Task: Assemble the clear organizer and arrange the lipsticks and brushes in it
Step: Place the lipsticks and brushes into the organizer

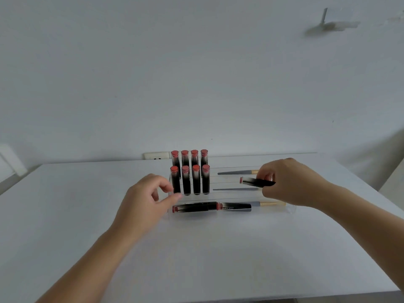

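Pinched between thumb and fingers of the right hand (288, 182), a black lipstick (258, 182) lies level over the right part of the clear organizer (290, 208), its red end pointing left. Over at the left, the left hand (148, 197) holds nothing; its fingers are loosely curled, with the thumb tip just beside the organizer's left front corner, though contact cannot be told.

On the white table (87, 215) the organizer rises in steps toward the wall. Its left part holds eight upright lipsticks with red tops, in two rows of four: a back row (189, 157) on the higher step and a front row (190, 180) below it. Along the front channel lie two more lipsticks end to end, one at the left (194, 207) and one right of it (236, 207), then a brush (269, 204) with a pale handle. Further back on the right steps lie two more brushes, a lower one (235, 189) and an upper one (237, 172), both running under the right hand.

A wall socket (156, 155) sits behind the table.
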Demonstrator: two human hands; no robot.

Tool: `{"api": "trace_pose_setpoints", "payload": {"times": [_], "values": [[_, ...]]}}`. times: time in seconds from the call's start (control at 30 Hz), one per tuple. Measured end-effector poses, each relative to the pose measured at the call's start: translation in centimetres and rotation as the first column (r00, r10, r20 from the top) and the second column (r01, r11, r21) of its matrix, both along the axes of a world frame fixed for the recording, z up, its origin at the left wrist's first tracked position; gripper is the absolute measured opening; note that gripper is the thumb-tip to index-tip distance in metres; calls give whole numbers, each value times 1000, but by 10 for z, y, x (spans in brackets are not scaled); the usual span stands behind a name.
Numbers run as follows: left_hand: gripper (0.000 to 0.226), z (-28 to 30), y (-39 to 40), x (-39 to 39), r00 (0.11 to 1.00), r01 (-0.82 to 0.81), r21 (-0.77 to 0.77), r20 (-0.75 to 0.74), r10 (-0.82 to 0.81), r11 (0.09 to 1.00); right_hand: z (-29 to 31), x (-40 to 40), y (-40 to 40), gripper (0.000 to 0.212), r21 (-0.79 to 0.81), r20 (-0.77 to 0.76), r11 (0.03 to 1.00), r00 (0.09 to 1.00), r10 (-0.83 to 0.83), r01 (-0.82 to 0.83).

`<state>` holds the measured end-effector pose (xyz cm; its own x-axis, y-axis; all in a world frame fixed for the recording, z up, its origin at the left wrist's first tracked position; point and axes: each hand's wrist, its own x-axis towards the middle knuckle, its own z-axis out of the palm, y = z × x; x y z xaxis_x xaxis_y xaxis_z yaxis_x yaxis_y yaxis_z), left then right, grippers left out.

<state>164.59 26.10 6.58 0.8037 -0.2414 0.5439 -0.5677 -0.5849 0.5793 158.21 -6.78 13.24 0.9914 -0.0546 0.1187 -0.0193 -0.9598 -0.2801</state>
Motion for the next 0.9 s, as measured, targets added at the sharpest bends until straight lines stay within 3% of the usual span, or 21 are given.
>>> {"api": "trace_pose_setpoints", "payload": {"times": [0.07, 0.13, 0.23, 0.57, 0.7, 0.9], "values": [[14, 3, 1, -7, 999, 43, 170, 14, -46, 984, -6, -2, 3, 20, 170, 51, 985, 999, 4, -13], [22, 5, 1, -9, 998, 48, 311, 25, -59, 949, -12, -4, 8, 23, 348, 129, 935, 991, 19, -64], [29, 9, 0, -9, 997, 45, 411, 40, -68, 910, -24, -7, 22, 26, 533, 240, 825, 969, 64, -186], [24, 12, -10, -9, 997, 53, 574, 20, -79, 817, -50, -3, 51, 24, 622, 354, 712, 928, 117, -327], [23, 11, -10, -8, 996, 87, 531, -68, -59, 843, -56, 0, 58, 23, 620, 379, 709, 920, 103, -335], [19, 16, -8, -6, 968, 157, 241, -231, -100, 958, -67, 0, 61, 23, 586, 463, 722, 883, 74, -367]]}}
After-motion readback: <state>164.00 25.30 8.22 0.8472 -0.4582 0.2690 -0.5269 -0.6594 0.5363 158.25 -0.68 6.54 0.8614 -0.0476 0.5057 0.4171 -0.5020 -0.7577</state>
